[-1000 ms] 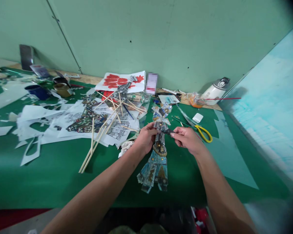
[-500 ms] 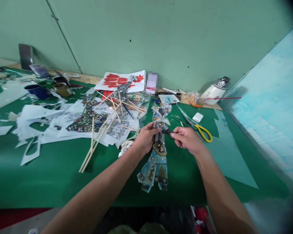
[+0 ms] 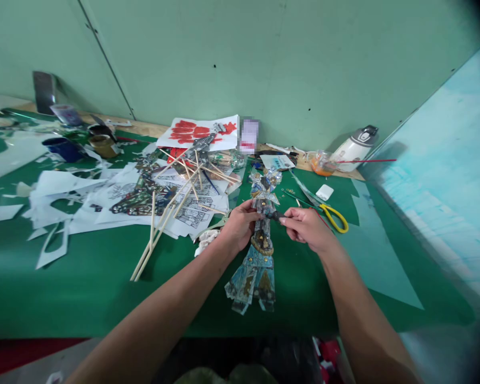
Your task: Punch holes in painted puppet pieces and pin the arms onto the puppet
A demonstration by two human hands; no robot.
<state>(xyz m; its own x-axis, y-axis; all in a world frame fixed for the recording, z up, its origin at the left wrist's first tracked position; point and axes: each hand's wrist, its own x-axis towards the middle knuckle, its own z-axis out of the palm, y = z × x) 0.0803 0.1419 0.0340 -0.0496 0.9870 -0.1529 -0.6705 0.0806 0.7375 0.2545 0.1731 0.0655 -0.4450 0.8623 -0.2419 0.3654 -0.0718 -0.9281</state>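
A flat, painted shadow puppet (image 3: 257,266) in blue and gold lies lengthwise on the green table cover (image 3: 84,288), head toward the wall. My left hand (image 3: 239,226) is closed on the puppet's chest from the left side. My right hand (image 3: 310,228) pinches a small dark piece (image 3: 277,215) that sticks out from the puppet's right shoulder. The two hands sit close together over the puppet's upper body, and its skirt and legs lie free below them.
Yellow-handled scissors (image 3: 333,216) lie just right of my right hand. Bamboo sticks (image 3: 164,221), another dark puppet (image 3: 142,197) and cut paper sheets (image 3: 64,186) cover the left. Paint pots (image 3: 66,149) stand far left; a white bottle (image 3: 354,146) lies by the wall.
Nothing has visibly changed; both hands keep their hold at the puppet's shoulder, and the view has shifted very slightly.
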